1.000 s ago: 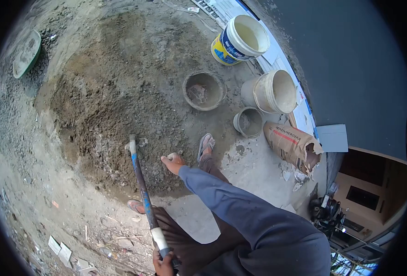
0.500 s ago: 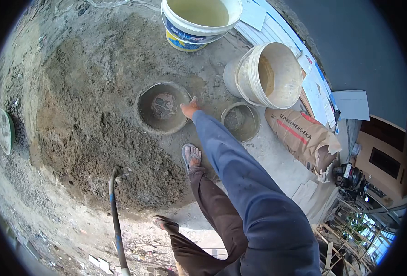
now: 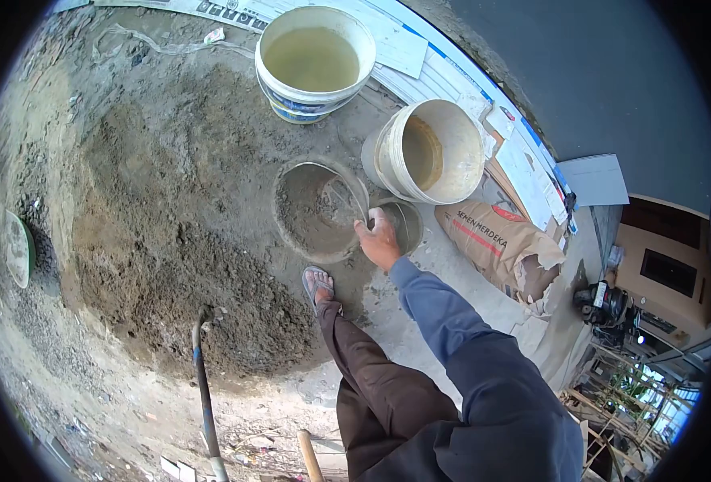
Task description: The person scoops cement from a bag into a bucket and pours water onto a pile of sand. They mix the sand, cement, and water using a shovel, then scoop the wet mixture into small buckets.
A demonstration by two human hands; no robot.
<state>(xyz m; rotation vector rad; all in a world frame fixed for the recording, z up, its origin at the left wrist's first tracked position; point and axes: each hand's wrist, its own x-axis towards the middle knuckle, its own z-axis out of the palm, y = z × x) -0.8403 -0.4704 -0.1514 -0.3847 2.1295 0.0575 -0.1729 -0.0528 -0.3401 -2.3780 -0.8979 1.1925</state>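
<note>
We are on an outdoor building site, at a mortar-mixing spot.

Around us we see a heap of sand and cement (image 3: 178,265) on bare ground, a long-handled tool (image 3: 204,386) stuck in it, mortar-stained buckets (image 3: 428,153), a pail of murky water (image 3: 313,60) and a torn cement sack (image 3: 500,241).

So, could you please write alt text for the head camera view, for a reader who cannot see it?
A person's right hand grips the wire handle of a dirty mortar pail on the ground beside a sand and cement heap. Two white buckets holding murky water, a small pail, a cement sack and a long-handled tool lie around.
</note>
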